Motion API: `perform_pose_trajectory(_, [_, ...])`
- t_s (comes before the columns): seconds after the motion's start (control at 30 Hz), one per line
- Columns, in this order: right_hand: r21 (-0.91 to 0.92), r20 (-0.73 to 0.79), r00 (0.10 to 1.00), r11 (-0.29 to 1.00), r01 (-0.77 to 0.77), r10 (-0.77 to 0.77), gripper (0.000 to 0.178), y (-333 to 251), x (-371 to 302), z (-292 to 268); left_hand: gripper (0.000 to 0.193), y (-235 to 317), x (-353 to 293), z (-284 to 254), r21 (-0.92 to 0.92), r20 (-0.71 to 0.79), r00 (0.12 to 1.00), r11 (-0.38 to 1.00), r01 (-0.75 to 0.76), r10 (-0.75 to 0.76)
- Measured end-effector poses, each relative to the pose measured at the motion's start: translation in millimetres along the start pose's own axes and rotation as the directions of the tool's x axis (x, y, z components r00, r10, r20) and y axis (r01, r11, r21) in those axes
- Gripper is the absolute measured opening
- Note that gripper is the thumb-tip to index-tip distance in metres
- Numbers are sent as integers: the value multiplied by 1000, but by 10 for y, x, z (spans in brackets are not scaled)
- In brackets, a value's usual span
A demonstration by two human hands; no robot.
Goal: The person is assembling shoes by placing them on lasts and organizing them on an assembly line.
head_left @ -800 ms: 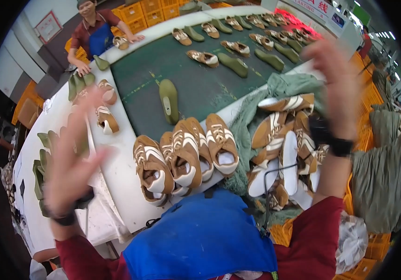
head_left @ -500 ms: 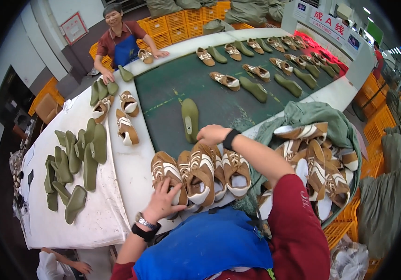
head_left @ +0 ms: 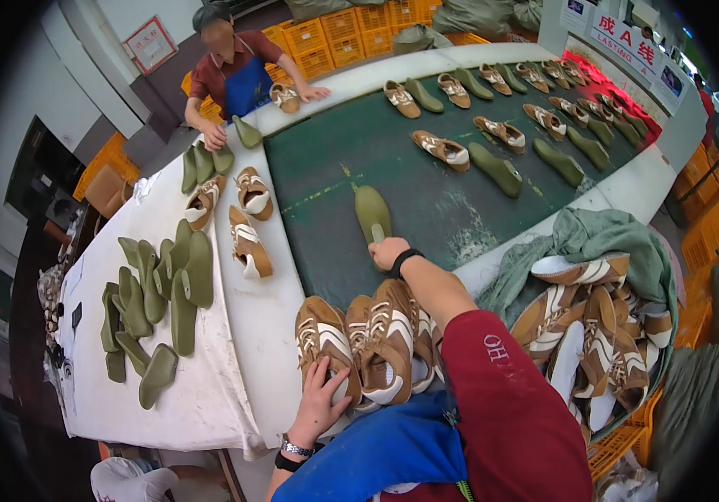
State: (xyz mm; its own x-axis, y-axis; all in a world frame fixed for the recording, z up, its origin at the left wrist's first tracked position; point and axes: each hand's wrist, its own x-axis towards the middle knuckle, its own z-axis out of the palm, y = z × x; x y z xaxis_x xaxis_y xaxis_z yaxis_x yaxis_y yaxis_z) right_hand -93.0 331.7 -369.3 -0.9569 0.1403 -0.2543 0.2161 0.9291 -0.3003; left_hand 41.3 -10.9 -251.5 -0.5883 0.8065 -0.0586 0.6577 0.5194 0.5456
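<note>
- Head view: spreading the left hand over the heel end of a brown shoe, leftmost in the near row of shoes
- Pinching the near end of a green foot form with the right hand, on the dark belt, just beyond that row
- Working left of a shoe heap
- Facing a co-worker across the corner

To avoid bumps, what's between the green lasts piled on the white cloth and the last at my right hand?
The head view shows a brown-and-white shoe on the white ledge, then bare dark green surface up to the last.
</note>
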Motion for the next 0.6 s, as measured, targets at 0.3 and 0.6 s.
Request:
perform_pose_trajectory(0.3, [143,-301,952,984,106,-59,42,451,-1141,-699,61,-108,-52,-20,32,16,1000,999,-25,24])
perform_pose_trajectory(0.6, [-362,-424,720,626,-691,550,16,1919,-3282,-881,60,-32,136,-150,104,52,978,972,-208,204])
